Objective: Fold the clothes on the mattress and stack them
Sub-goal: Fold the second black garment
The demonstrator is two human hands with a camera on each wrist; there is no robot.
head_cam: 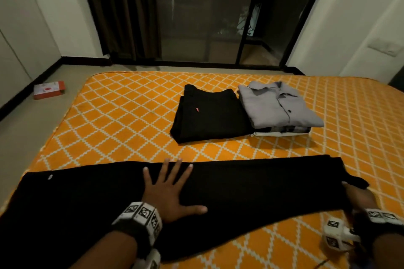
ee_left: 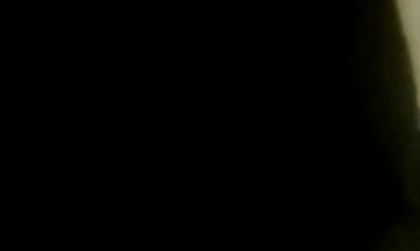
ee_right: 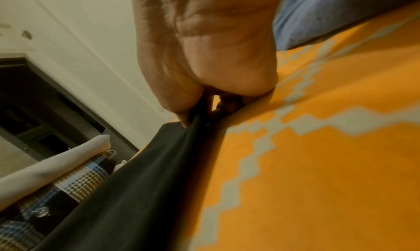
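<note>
Long black trousers lie stretched left to right across the near part of the orange mattress. My left hand presses flat on their middle, fingers spread straight. My right hand grips the trousers' right end; in the right wrist view the right hand pinches the black cloth between thumb and fingers. Further back rest a folded black garment and, to its right, a folded grey shirt on top of a small stack. The left wrist view is almost all dark.
An orange and white box lies on the floor left of the mattress. Dark curtains and a glass sliding door stand behind. Checked and cream fabrics of the stack show in the right wrist view.
</note>
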